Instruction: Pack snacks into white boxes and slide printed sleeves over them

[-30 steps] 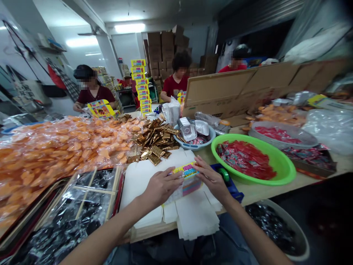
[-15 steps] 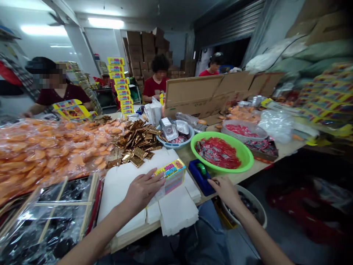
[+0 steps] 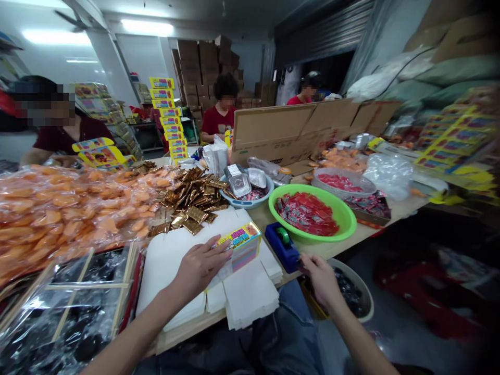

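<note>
My left hand (image 3: pixel 203 263) lies over the left end of a small printed carton (image 3: pixel 245 240) with a yellow, blue and pink top, holding it on a stack of white card sheets (image 3: pixel 164 265). To the right of the carton stands a blue tape dispenser (image 3: pixel 282 252) with a green roll core (image 3: pixel 283 235). My right hand (image 3: pixel 319 276) is just off its near end, thumb and forefinger pinched together on the tape's end; the clear strip itself hardly shows.
A green basin (image 3: pixel 312 234) of red packets stands behind the dispenser. Gold sachets (image 3: pixel 191 200) and wrapped orange pieces (image 3: pixel 70 208) cover the table's left side. A bag of black pieces (image 3: pixel 74 302) lies near left, and a bucket (image 3: pixel 365 299) stands below the right edge. Several co-workers sit beyond.
My right hand has drawn slightly right and toward me, off the dispenser's near end, fingers pinched. My left hand stays on the carton. The view has shifted slightly.
</note>
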A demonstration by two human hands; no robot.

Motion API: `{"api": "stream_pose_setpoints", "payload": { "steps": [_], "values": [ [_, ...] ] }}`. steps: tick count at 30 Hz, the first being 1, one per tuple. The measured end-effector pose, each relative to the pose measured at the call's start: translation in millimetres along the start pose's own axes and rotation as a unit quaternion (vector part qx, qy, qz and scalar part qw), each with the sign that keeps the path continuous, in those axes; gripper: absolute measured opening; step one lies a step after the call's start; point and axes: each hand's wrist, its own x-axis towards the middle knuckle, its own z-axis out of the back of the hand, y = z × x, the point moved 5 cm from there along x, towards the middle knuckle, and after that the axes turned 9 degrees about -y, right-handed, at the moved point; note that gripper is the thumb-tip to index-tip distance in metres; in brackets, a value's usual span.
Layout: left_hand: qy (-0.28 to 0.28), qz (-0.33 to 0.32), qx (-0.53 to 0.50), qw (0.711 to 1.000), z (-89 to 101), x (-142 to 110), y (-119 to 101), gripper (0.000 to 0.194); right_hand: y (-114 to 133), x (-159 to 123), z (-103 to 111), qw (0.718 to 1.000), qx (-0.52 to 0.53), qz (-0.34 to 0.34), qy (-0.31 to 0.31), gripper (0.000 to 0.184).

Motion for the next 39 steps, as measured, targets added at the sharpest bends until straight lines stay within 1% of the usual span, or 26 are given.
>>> {"api": "stream_pose_setpoints", "payload": {
  "steps": [3,7,11,13,14,16,17,19,20,21,22,23,25,26,28,31,35,37,39],
  "values": [
    [0.005,0.004,-0.01,1.0,-0.4,-0.4,1.7,0.03,-10.9,-12.7,3.0,0.997,0.057,-0.053,0.001,0.047],
    [0.011,0.003,-0.004,1.0,-1.4,-0.3,2.3,0.031,-21.9,-15.6,4.9,0.991,0.1,-0.091,0.013,0.044],
    [0.006,0.015,-0.014,1.0,-0.8,0.0,4.0,0.03,-29.4,-16.8,6.9,0.988,0.108,-0.105,0.039,0.039],
    [0.002,0.023,-0.023,0.999,-0.5,0.1,3.9,0.029,-25.5,-23.7,5.7,0.991,0.092,-0.094,0.037,0.036],
    [0.002,0.028,-0.025,0.999,-0.8,0.2,3.2,0.029,-19.4,-29.4,2.8,0.992,0.084,-0.084,0.037,0.035],
    [-0.001,0.041,-0.02,0.999,-1.6,0.8,0.6,0.028,1.6,-44.8,-10.3,0.993,0.082,-0.066,0.047,0.034],
    [-0.004,0.047,-0.013,0.999,-2.0,1.3,-1.3,0.027,15.8,-54.0,-21.1,0.992,0.094,-0.061,0.063,0.034],
    [-0.014,0.058,0.006,0.998,-2.6,2.6,-5.6,0.026,47.2,-72.8,-48.7,0.983,0.142,-0.056,0.102,0.04],
    [-0.017,0.061,0.014,0.998,-3.0,3.2,-7.8,0.025,62.6,-82.1,-65.6,0.974,0.171,-0.052,0.137,0.05],
    [-0.018,0.063,0.02,0.998,-3.4,3.7,-9.9,0.025,75.5,-89.7,-81.1,0.967,0.196,-0.047,0.154,0.057],
    [-0.019,0.065,0.022,0.997,-3.8,4.1,-11.6,0.024,85.3,-95.8,-96.1,0.962,0.216,-0.038,0.165,0.06],
    [-0.021,0.067,0.021,0.997,-3.8,4.2,-12.8,0.023,91.3,-100.1,-109.5,0.958,0.232,-0.028,0.168,0.058],
    [-0.027,0.072,0.015,0.997,-3.7,4.0,-14.1,0.021,91.5,-103.4,-130.7,0.958,0.242,-0.014,0.151,0.046],
    [-0.03,0.074,0.01,0.997,-3.7,3.8,-14.2,0.021,87.3,-102.8,-138.0,0.963,0.235,-0.008,0.134,0.041],
    [-0.032,0.082,0.001,0.996,-4.0,3.2,-13.7,0.019,75.2,-98.7,-145.9,0.976,0.198,0.003,0.094,0.04],
    [-0.032,0.091,-0.008,0.995,-4.2,3.4,-12.0,0.019,60.0,-91.0,-148.3,0.991,0.121,-0.001,0.063,0.045],
    [-0.029,0.095,-0.008,0.995,-2.1,4.5,-11.4,0.021,53.2,-88.0,-147.4,0.994,0.039,-0.065,0.079,0.053],
    [-0.012,0.101,-0.005,0.995,-3.6,3.6,-12.1,0.022,54.5,-88.9,-145.8,0.993,0.025,-0.087,0.08,0.057],
    [0.018,0.097,-0.002,0.995,-8.5,1.8,-12.5,0.022,54.1,-87.4,-144.7,0.992,0.016,-0.096,0.079,0.059]
  ]
}}
